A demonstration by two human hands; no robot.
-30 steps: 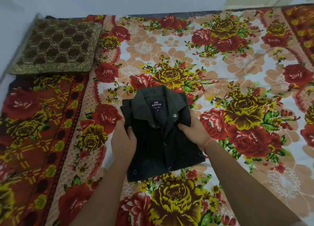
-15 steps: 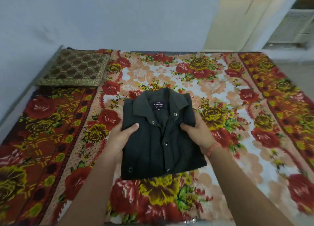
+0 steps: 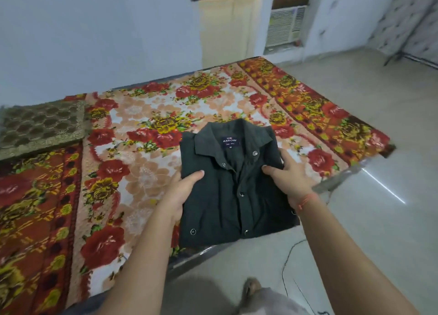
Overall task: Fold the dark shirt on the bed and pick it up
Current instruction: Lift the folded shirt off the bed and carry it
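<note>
Floral bedspread point(image 3: 147, 172) below. Folded dark shirt point(image 3: 232, 191) is gripped at both sides by left hand point(image 3: 182, 191) and right hand point(image 3: 289, 179); unsupported lower edge could be unfolded if tilted.

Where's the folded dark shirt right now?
In the head view, the dark shirt sits center frame, gripped between the left hand and right hand, over the near edge of the floral bed.

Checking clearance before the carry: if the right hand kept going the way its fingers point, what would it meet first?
The right hand points inward over the dark shirt; beyond it, probably the left hand.
</note>
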